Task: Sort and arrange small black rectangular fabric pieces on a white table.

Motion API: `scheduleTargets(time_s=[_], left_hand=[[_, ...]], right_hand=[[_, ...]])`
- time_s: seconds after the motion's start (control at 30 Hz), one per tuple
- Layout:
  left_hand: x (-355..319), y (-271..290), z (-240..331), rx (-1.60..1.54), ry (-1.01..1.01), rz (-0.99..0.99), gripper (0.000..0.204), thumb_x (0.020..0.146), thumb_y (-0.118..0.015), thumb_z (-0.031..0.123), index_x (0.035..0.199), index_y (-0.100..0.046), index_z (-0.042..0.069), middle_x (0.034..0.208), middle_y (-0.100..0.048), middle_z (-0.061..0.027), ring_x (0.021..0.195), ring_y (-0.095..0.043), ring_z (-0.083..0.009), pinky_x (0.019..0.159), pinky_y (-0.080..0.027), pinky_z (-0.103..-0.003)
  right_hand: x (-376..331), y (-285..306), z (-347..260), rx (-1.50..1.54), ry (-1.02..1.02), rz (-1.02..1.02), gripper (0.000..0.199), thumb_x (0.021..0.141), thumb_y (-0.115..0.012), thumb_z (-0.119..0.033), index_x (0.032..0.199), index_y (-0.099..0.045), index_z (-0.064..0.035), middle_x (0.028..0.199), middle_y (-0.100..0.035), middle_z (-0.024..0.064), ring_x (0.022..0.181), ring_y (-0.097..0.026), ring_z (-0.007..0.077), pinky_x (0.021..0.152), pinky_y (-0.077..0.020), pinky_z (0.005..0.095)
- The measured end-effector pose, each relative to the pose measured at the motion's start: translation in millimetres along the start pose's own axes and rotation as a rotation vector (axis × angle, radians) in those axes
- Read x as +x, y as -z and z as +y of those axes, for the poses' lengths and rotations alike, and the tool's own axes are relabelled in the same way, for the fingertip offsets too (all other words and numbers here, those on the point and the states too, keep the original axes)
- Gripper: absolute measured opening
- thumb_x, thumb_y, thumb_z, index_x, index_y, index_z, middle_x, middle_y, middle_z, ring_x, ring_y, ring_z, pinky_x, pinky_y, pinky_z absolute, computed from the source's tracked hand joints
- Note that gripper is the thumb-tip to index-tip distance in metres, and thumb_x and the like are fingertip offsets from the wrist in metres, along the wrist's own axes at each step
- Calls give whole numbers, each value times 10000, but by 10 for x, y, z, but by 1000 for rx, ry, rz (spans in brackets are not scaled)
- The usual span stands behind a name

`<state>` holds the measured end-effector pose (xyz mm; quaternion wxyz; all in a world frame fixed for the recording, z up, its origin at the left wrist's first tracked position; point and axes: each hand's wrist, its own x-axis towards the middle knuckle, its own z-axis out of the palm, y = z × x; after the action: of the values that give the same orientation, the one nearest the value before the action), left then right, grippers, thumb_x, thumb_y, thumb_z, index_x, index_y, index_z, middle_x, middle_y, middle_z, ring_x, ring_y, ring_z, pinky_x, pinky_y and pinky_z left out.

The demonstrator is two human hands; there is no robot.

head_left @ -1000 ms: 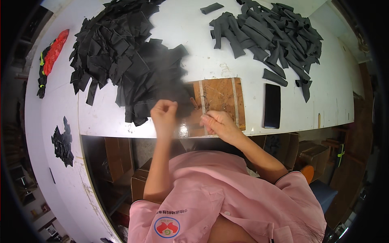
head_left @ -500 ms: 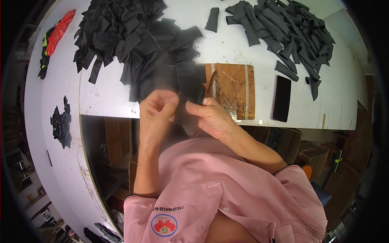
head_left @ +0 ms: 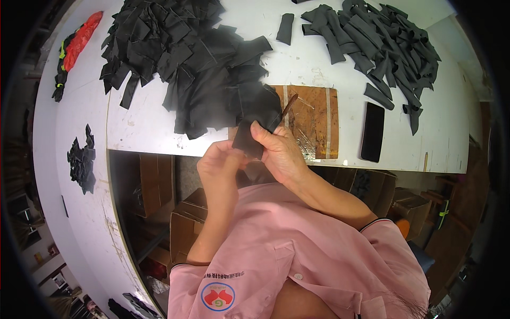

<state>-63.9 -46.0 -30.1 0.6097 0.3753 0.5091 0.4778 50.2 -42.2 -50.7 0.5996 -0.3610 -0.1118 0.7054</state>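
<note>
L hand (head_left: 220,162) & R hand (head_left: 279,151) both pinched one black fabric piece (head_left: 247,139) at bench (head_left: 143,127) front edge; R also gripped thin stick (head_left: 288,106) over wooden board (head_left: 313,122).

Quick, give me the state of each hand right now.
Left hand: closed on the lower edge of the black fabric piece.
Right hand: closed on the same piece, with a thin stick poking up from its grip.
</note>
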Motion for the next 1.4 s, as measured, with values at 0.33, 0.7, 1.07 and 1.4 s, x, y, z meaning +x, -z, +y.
scheduleTargets(time_s=[0.33,0.7,1.07,1.4], left_hand=[[-49,30,20,370,-79,-8,94,747,-603,70,745,-569,-18,623,-550,-8,579,-469,-55,534,-396,-201],[-94,-94,-141,603,-508,102,49,761,-541,-45,810,-538,-44,640,-563,-40,498,-484,-32,419,-421,-165],[57,-43,272,-277,169,-294,176,684,-579,-68,823,-487,-11,582,-492,-8,351,-275,-6,338,-214,-157],[31,-299,-4,239,-405,136,177,682,-442,-114,806,-521,-14,668,-529,-18,442,-393,-8,367,-257,-146]], right_hand=[[-280,155,-290,-1567,655,94,323,696,-660,-293,730,-533,2,608,-493,65,577,-540,186,471,-424,253],[-285,56,-182,-1338,745,-138,121,680,-595,-38,784,-550,3,725,-495,108,615,-517,248,546,-431,320],[-219,82,-318,-925,548,-34,90,689,-617,-27,743,-567,25,627,-505,50,526,-499,125,507,-404,239],[-213,95,-340,-281,-118,-289,149,810,-558,-153,740,-553,-22,639,-478,-26,518,-374,22,440,-290,167]])
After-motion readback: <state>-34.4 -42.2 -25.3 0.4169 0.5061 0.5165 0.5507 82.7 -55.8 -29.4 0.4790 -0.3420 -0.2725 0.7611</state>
